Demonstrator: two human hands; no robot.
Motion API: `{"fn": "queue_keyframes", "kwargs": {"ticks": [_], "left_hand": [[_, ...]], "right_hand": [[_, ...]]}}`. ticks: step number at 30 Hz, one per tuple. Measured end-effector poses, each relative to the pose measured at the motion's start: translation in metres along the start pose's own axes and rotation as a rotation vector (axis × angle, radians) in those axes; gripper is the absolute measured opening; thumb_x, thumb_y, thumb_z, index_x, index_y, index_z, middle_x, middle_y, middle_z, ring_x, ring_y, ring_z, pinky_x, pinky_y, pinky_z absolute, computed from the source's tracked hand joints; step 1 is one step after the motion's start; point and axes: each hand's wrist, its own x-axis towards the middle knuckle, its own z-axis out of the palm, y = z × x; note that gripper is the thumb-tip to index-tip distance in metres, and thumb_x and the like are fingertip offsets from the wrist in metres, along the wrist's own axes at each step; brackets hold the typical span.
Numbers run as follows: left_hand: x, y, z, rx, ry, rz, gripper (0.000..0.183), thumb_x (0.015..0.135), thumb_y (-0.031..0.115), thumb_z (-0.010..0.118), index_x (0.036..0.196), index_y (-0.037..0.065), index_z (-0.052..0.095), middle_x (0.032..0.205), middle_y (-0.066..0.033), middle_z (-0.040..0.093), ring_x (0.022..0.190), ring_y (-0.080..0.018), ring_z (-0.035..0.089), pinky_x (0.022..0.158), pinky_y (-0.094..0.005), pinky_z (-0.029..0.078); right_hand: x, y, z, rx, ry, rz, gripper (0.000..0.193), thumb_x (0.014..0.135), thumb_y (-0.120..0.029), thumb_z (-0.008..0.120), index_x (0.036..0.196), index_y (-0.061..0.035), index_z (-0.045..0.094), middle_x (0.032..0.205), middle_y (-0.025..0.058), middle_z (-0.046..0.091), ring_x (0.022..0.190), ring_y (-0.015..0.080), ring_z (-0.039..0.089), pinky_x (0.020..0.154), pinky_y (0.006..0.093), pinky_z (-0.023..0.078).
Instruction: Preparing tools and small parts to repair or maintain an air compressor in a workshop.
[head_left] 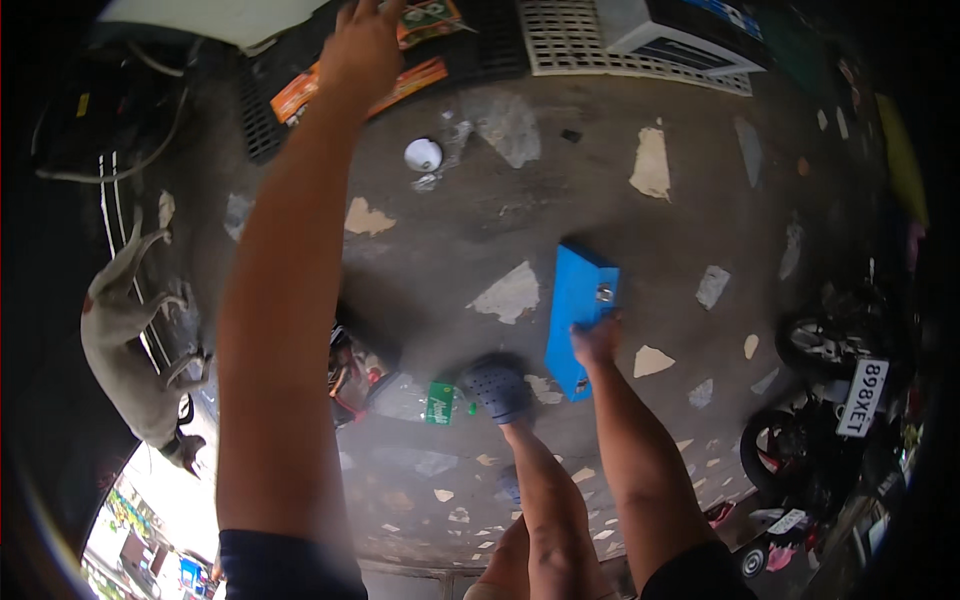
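My right hand (pixel 597 340) is closed on the side of a blue toolbox (pixel 570 310), which has a metal latch and is held above the terrazzo floor. Far ahead, at the top edge, my left hand (pixel 362 55) reaches out over flat orange packs (pixel 298 95) lying on a dark slotted crate (pixel 262 125). Its fingers look stretched and apart, though the tips run to the picture's edge. Another orange and green pack (pixel 430 20) lies just right of that hand; I cannot tell whether the fingers touch it.
A white slatted rack (pixel 560 50) bears a box (pixel 685 40) at the far right. A white round object (pixel 423 155) and a green-labelled plastic bottle (pixel 438 403) lie on the floor, near my clog (pixel 497 392). A dog (pixel 125 350) is at left, motorcycles (pixel 820 400) at right.
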Motion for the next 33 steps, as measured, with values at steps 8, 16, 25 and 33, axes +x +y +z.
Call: {"fn": "queue_keyframes", "kwargs": {"ticks": [8, 16, 25, 33], "left_hand": [[-0.009, -0.042, -0.005, 0.177, -0.108, -0.290, 0.015, 0.093, 0.016, 0.056, 0.103, 0.015, 0.067, 0.107, -0.0142, 0.063, 0.099, -0.0348, 0.064, 0.082, -0.0474, 0.052], [-0.248, -0.029, -0.009, -0.154, 0.148, -0.389, 0.027, 0.083, 0.001, 0.062, 0.109, 0.009, 0.061, 0.111, -0.0120, 0.057, 0.098, -0.0317, 0.058, 0.081, -0.0406, 0.049], [-0.180, 0.005, 0.012, -1.611, 0.107, -1.360, 0.059, 0.094, 0.046, 0.059, 0.119, -0.007, 0.053, 0.103, -0.0183, 0.066, 0.079, -0.0261, 0.067, 0.074, -0.0357, 0.054], [-0.055, -0.043, 0.064, -2.097, -0.120, -1.191, 0.032, 0.102, 0.035, 0.049, 0.106, 0.004, 0.056, 0.096, -0.0146, 0.068, 0.077, -0.0259, 0.070, 0.069, -0.0379, 0.060]], "right_hand": [[-0.013, -0.032, -0.011, -0.005, -0.267, 0.090, 0.069, 0.079, -0.030, 0.071, 0.130, 0.0001, 0.036, 0.116, 0.0257, 0.060, 0.105, 0.0418, 0.062, 0.091, 0.0498, 0.051], [-0.005, -0.012, -0.015, -0.013, -0.128, -0.078, 0.076, 0.072, -0.027, 0.081, 0.125, 0.0048, 0.036, 0.109, 0.0277, 0.062, 0.101, 0.0432, 0.063, 0.088, 0.0485, 0.052], [-0.003, -0.010, -0.024, -0.014, -0.022, -0.131, 0.070, 0.066, -0.029, 0.084, 0.120, 0.0029, 0.053, 0.111, 0.0241, 0.064, 0.104, 0.0388, 0.064, 0.089, 0.0473, 0.050], [-0.019, -0.027, -0.004, -0.003, -0.108, -0.040, 0.068, 0.070, -0.024, 0.083, 0.118, 0.0053, 0.045, 0.110, 0.0256, 0.064, 0.101, 0.0414, 0.064, 0.088, 0.0469, 0.052]]}}
